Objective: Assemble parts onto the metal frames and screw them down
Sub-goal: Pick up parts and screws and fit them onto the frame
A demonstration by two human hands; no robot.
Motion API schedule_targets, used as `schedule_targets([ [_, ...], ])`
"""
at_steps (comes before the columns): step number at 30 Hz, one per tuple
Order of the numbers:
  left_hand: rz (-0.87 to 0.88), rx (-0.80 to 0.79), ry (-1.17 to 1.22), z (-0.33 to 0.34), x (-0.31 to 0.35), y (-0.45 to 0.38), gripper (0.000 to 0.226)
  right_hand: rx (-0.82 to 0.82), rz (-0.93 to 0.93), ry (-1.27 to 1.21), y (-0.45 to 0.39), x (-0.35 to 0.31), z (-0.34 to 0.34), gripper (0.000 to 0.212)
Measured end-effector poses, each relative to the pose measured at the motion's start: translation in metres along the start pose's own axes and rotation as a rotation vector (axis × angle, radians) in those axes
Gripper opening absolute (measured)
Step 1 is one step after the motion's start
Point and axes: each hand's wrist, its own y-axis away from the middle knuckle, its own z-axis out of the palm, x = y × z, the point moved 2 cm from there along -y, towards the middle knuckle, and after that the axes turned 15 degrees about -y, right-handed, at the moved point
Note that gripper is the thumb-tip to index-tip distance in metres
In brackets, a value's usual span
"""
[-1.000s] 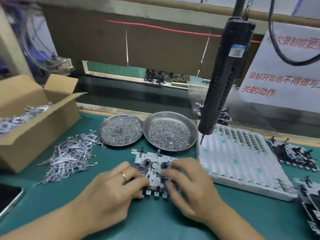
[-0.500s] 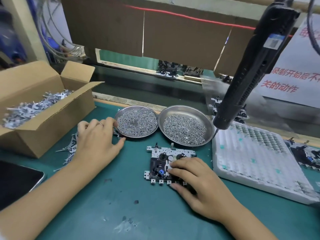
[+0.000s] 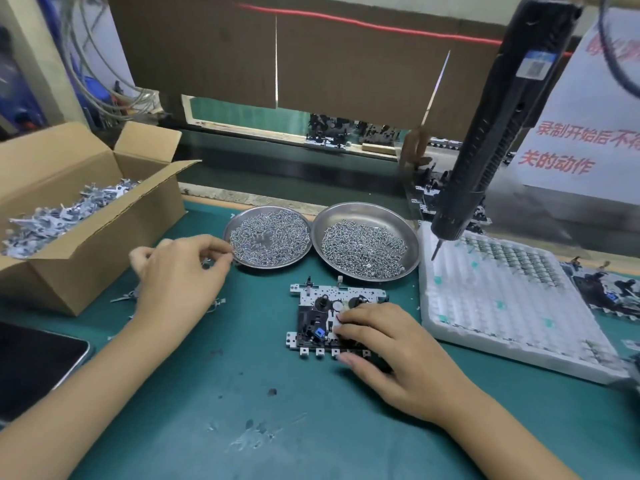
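Observation:
A metal frame [image 3: 322, 299] with black parts and a small blue piece lies flat on the green mat in the middle. My right hand [image 3: 391, 355] grips its right half, fingers on top and thumb at the near edge. My left hand [image 3: 176, 282] hovers to the left, beside the left screw dish [image 3: 227, 237]. Its fingers are pinched around a small grey metal part [image 3: 206, 263]. It covers most of a pile of loose metal parts [image 3: 124, 298]. A second screw dish [image 3: 363, 211] sits behind the frame. A black electric screwdriver [image 3: 498, 126] hangs at the right.
An open cardboard box [image 3: 104, 230] of metal parts stands at the left. A white foam tray [image 3: 491, 306] lies at the right, with other assemblies [image 3: 609, 292] beyond it. A dark screen [image 3: 31, 368] lies at the near left edge.
My left hand left the frame and went left to the pile of parts, where its fingers have now closed on a small piece. My right hand stayed on the frame.

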Motion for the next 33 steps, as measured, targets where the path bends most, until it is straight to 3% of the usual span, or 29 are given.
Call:
schedule_targets([
  [3,-0.043,-0.036,0.393,-0.012,0.007,0.009,0.011,0.18,0.006,-0.086,0.0,-0.001,-0.004,0.032],
  [6,0.142,-0.097,0.592,-0.022,0.036,0.037,0.009,0.365,0.022,-0.179,-0.004,-0.001,-0.006,0.026],
  [10,0.343,-0.326,0.744,-0.015,0.072,0.062,0.018,0.375,0.037,-0.296,-0.016,0.0,-0.003,0.029],
  [15,0.331,-0.426,0.904,0.0,0.085,0.07,0.02,0.43,0.035,-0.418,-0.015,0.005,0.001,0.015],
  [19,0.418,-0.265,0.724,0.0,0.081,0.069,0.02,0.494,0.137,-0.455,-0.011,0.006,-0.003,0.012],
  [23,0.45,-0.133,0.556,-0.002,0.08,0.069,0.014,0.41,0.168,-0.357,-0.011,0.005,-0.002,0.013],
  [29,0.308,-0.272,0.565,0.007,0.076,0.069,0.008,0.321,0.265,-0.283,-0.007,0.008,0.0,0.015],
  [33,0.272,-0.331,0.521,0.01,0.074,0.069,0.008,0.297,0.232,-0.303,-0.004,0.007,-0.001,0.017],
])
